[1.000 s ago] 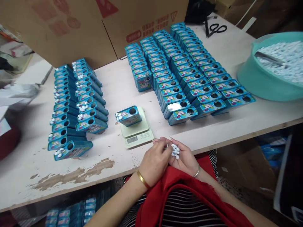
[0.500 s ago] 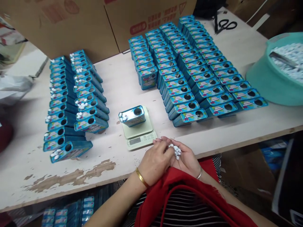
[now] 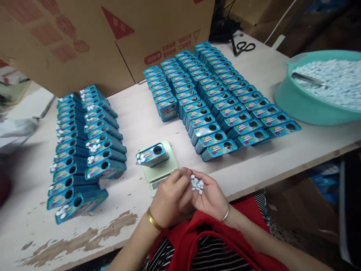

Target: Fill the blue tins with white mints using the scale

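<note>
Several white candies (image 3: 197, 184) lie in the palm of my right hand (image 3: 211, 197), which is cupped around them. My left hand (image 3: 169, 194), with a gold bangle, is closed beside that palm, its fingers curled together; whatever they hold is hidden. Just beyond my hands a blue tin (image 3: 152, 155) stands on a pale green kitchen scale (image 3: 172, 160). A few white candies rest on the end of its lid, next to the round dark opening. My left hand covers part of the scale's display.
Rows of blue tins (image 3: 217, 150) stand to the right and more tins (image 3: 105, 169) to the left, many topped with candies. A turquoise tub (image 3: 293, 99) of white candies holds a metal scoop (image 3: 308, 79). Black scissors (image 3: 244, 48) lie behind. A cardboard box (image 3: 84, 22) closes off the back.
The view has shifted, showing more of the tub. My left hand has drawn slightly away from the right palm, so the candies there show more fully.
</note>
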A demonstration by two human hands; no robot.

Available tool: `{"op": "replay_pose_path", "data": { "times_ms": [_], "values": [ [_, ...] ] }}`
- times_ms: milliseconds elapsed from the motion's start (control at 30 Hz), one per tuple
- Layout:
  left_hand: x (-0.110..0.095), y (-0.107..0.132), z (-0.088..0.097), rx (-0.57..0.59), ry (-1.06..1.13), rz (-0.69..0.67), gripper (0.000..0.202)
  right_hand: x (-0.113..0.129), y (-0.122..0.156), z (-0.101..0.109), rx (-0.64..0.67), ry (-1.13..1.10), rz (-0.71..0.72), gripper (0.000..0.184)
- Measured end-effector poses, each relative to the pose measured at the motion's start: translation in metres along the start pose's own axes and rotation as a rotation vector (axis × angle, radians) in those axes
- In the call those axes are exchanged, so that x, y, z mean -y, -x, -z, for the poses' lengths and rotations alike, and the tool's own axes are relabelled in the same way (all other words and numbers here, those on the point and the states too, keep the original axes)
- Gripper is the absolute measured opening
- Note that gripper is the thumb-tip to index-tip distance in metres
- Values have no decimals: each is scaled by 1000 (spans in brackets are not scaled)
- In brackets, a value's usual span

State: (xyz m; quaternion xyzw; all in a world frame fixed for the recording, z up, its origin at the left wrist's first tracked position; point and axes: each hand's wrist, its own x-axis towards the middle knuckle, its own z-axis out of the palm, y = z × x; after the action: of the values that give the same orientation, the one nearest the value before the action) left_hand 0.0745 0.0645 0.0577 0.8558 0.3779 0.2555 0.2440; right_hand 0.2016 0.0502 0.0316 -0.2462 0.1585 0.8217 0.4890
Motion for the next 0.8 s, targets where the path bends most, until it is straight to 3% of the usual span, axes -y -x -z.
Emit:
{"op": "replay_pose_path", "data": {
  "times_ms": [100, 267, 400, 500, 667, 800],
  "values": [
    [-2, -15, 27, -124, 100, 64, 6, -3, -3, -13, -20, -56, -4, 28],
    [14, -42, 69, -328, -164, 128, 3, -4, -2, -26, -81, -56, -27, 31],
    [30, -50, 77, -245, -352, 161, 6, 0, -2, -21, -118, -51, -29, 30],
    [30, -49, 79, -198, -377, 174, 8, 2, -1, -15, -108, -36, -28, 29],
    [16, -38, 97, -257, -343, 159, 12, 6, 1, -5, -85, -38, -2, 29],
    [16, -18, 109, -360, -347, 253, 12, 12, 7, 4, -103, -13, 16, 29]
  ]
}}
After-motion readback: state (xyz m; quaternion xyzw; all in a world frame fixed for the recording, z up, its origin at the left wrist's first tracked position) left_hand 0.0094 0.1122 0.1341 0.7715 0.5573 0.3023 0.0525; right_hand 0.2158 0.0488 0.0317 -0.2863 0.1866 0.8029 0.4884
